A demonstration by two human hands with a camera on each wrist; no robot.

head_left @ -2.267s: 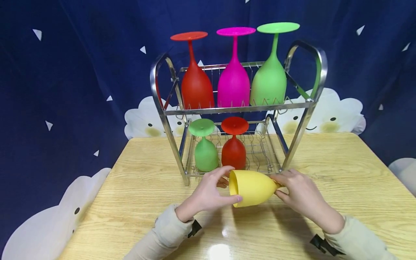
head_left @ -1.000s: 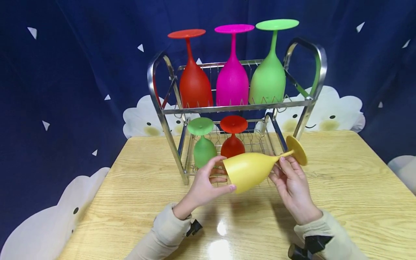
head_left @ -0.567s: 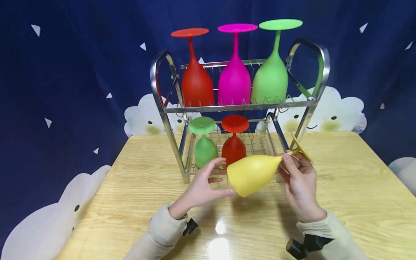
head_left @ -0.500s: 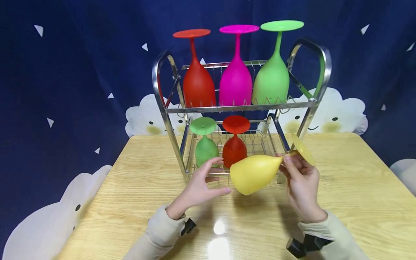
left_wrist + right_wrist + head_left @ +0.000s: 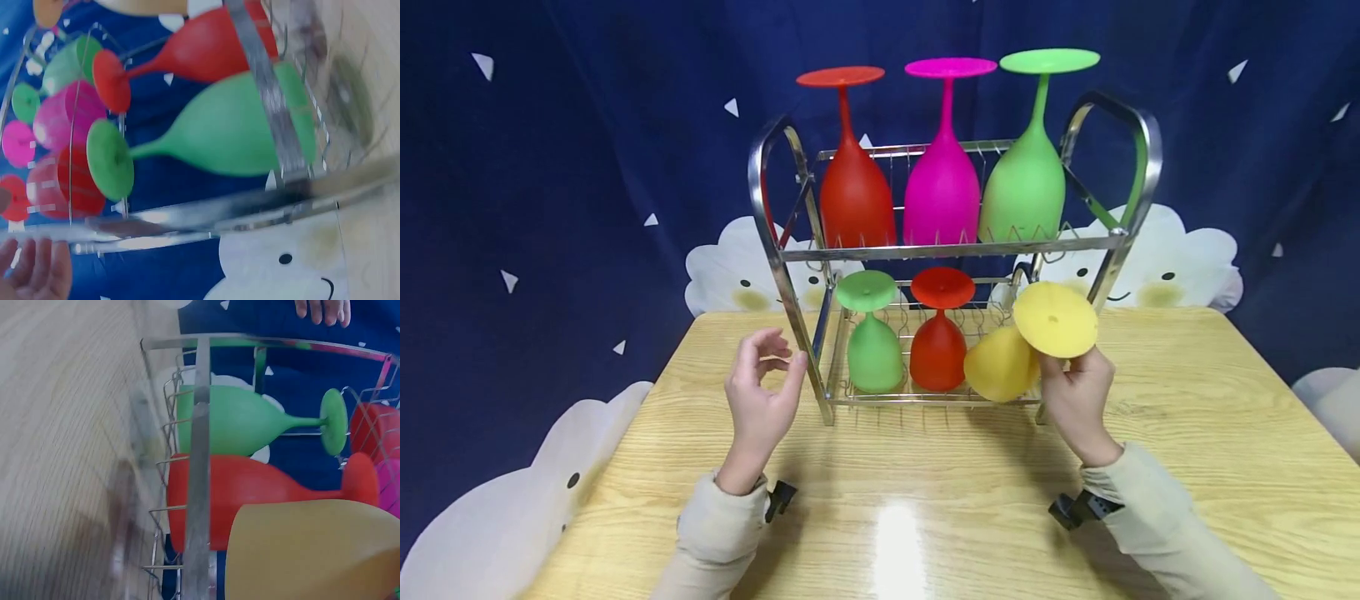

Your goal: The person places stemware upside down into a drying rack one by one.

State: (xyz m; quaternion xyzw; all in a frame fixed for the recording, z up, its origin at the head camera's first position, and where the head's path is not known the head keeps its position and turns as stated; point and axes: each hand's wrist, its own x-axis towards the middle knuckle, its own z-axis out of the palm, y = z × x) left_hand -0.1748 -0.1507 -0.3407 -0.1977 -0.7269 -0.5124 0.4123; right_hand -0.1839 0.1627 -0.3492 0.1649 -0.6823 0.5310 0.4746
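My right hand [image 5: 1077, 404] grips a yellow plastic wine glass [image 5: 1000, 364] by its stem, just under the foot. The glass is tilted, its foot toward me and its bowl at the right end of the rack's lower tier; the stem is mostly hidden. Beside it a red wine glass [image 5: 938, 354] and a green wine glass [image 5: 876, 354] stand upside down on that tier. In the right wrist view the yellow bowl [image 5: 306, 550] overlaps the red glass. My left hand [image 5: 762, 400] is raised beside the rack's left front leg, fingers loosely bent and holding nothing.
The two-tier metal rack [image 5: 947, 250] stands on a wooden table [image 5: 850, 492]. Its upper tier carries upside-down red [image 5: 856, 200], magenta [image 5: 942, 196] and green [image 5: 1024, 196] wine glasses. Behind hangs a dark blue curtain [image 5: 587, 167] with cloud prints.
The left hand has let go of the yellow wine glass and moved left. The right hand has carried the glass from in front of the rack to its lower tier, turning the foot toward me.
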